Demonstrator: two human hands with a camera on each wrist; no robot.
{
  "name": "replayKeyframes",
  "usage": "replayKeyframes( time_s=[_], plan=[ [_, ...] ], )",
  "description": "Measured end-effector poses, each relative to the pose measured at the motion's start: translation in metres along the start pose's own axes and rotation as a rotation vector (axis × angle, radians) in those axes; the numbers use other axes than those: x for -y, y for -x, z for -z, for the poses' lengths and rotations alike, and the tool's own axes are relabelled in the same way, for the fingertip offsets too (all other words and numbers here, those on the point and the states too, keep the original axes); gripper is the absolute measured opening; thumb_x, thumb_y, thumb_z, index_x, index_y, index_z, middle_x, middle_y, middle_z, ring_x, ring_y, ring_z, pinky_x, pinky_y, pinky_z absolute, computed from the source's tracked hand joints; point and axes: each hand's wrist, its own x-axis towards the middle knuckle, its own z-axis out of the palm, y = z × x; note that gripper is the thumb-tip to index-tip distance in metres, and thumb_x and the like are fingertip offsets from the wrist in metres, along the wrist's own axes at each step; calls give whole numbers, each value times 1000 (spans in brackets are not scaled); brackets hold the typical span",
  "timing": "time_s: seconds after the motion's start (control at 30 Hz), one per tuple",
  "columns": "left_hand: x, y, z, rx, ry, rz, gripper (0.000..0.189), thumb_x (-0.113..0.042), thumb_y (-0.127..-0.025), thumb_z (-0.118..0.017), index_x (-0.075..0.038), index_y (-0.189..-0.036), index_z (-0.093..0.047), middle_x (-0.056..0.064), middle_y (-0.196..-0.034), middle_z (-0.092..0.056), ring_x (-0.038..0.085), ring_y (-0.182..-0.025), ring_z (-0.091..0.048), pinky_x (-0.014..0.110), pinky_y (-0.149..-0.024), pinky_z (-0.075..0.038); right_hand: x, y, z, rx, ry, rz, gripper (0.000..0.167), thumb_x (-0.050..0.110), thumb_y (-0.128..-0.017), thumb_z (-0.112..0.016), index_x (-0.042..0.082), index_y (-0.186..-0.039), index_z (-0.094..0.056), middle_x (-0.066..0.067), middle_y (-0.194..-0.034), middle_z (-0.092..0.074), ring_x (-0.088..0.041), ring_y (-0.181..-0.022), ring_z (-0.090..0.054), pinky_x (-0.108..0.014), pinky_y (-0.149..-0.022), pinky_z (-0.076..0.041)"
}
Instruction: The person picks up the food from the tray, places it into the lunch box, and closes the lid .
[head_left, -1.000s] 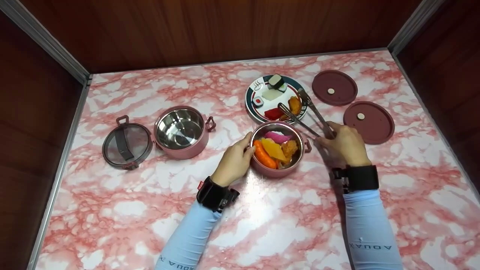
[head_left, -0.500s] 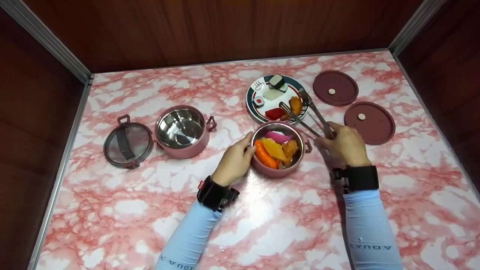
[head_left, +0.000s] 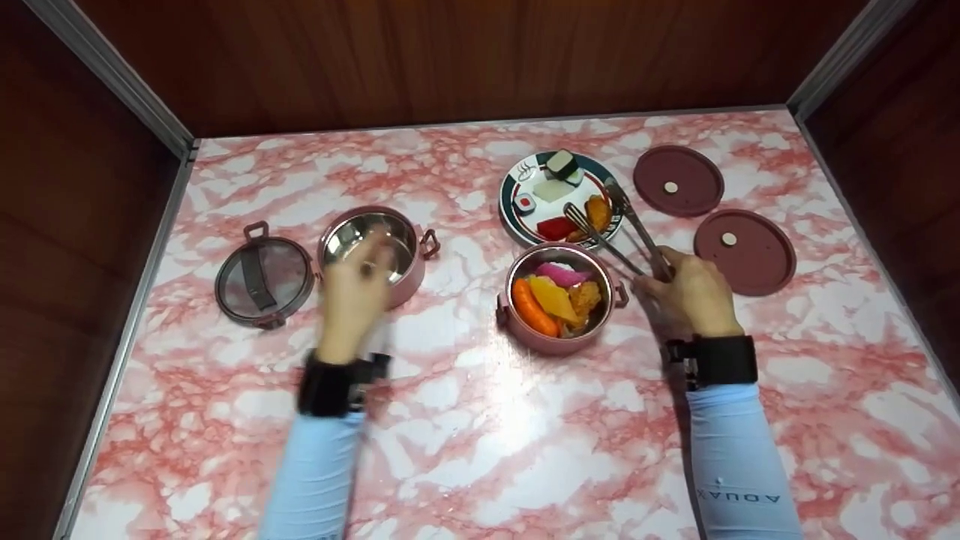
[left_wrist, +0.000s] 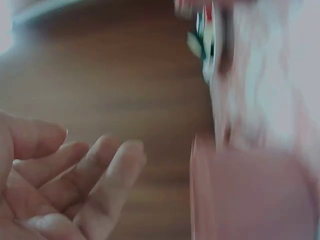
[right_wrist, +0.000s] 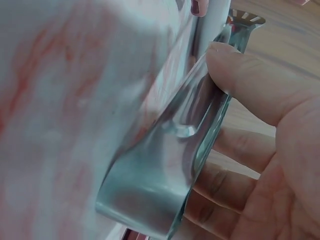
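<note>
My right hand (head_left: 694, 296) grips metal tongs (right_wrist: 155, 170), thumb on one side and fingers on the other. Their spread tips reach over a plate (head_left: 512, 225) of food pieces. Blurred by motion, my left hand (head_left: 356, 300) overlaps the near left side of an empty pink pot (head_left: 401, 289) with a steel inside. In the left wrist view its fingers (left_wrist: 107, 185) are loosely bent with nothing between them, and the pot's pink wall (left_wrist: 255, 195) stands to one side. A second pink pot (head_left: 555, 345), untouched, holds an orange sausage (head_left: 534, 309), a yellow slice (head_left: 553, 300) and other food.
A round lid with a clear top (head_left: 281, 281) and strap handle lies left of the empty pot. Two dark red discs (head_left: 679, 169), each with a small pale knob, lie right of the plate. Dark wood panels (head_left: 480, 60) border the marbled table (head_left: 465, 450) at back and sides.
My left hand has let go of the food-filled pot and moved left to the empty pot. The right hand and tongs have stayed in place. The view has shifted slightly.
</note>
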Motion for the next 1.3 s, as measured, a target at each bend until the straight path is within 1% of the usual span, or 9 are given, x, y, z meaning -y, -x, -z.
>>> replayKeyframes(
  time_s=[0.1,0.13,0.2,0.37,0.47,0.73,0.93,1.17,1.3],
  plan=[
    [19,-8,29,-66,-59,69,48,-12,-100,-56,1,-145,-46,25,-130,-57,35,-114,-57,38,-102,-45,2,-1,0,21,1,-16,50,45,-88,-73,9,-121,-64,-29,-106,-67,-55,-95,-60,-64,-78,-46],
    [25,-10,35,-71,-66,95,52,-11,-100,-56,3,-147,-41,26,-142,-48,37,-125,-49,43,-110,-36,2,-1,0,25,3,-17,48,44,-88,-73,9,-120,-64,-29,-106,-67,-55,-95,-60,-64,-78,-45],
    [36,-13,42,-44,-85,168,62,-14,-100,-55,5,-153,-27,30,-136,-45,39,-123,-46,45,-110,-35,2,-1,0,26,7,-17,44,43,-88,-73,8,-114,-64,-28,-105,-67,-55,-94,-60,-64,-77,-45],
    [52,-16,39,28,-85,297,77,-21,-100,-55,4,-156,-8,35,-148,-33,41,-136,-36,46,-115,-27,0,0,0,14,12,-11,41,42,-88,-74,8,-108,-64,-28,-103,-67,-55,-93,-60,-64,-76,-45],
    [57,-18,32,28,-59,333,76,-19,-100,-55,2,-157,-9,29,-156,-25,36,-143,-26,43,-118,-20,0,0,0,11,9,-8,42,43,-88,-73,8,-108,-64,-28,-102,-67,-55,-93,-60,-65,-75,-45],
    [73,-19,25,-30,-63,312,62,-7,-96,-53,3,-153,-31,26,-153,-34,35,-142,-30,41,-118,-23,-1,-1,-1,0,19,17,51,40,-89,-74,4,-123,-63,-33,-104,-65,-58,-93,-59,-67,-74,-45],
    [73,-14,24,-41,-41,290,63,-1,-89,-54,2,-150,-38,24,-149,-41,32,-135,-40,42,-113,-33,-1,-1,-2,-18,9,12,37,40,-89,-72,6,-104,-66,-28,-98,-67,-54,-91,-61,-64,-73,-45],
    [68,-6,18,-7,5,259,60,-3,-88,-56,-1,-147,-44,19,-148,-45,27,-110,-54,36,-86,-48,0,-1,-3,-12,-1,6,37,41,-89,-72,7,-103,-66,-27,-98,-67,-54,-90,-61,-65,-72,-45],
    [64,-3,15,15,0,235,60,-4,-86,-58,1,-145,-46,20,-145,-49,24,-117,-51,36,-95,-45,0,-1,-3,-11,0,6,36,41,-89,-72,8,-101,-66,-28,-98,-68,-54,-90,-61,-64,-71,-45]
  ],
)
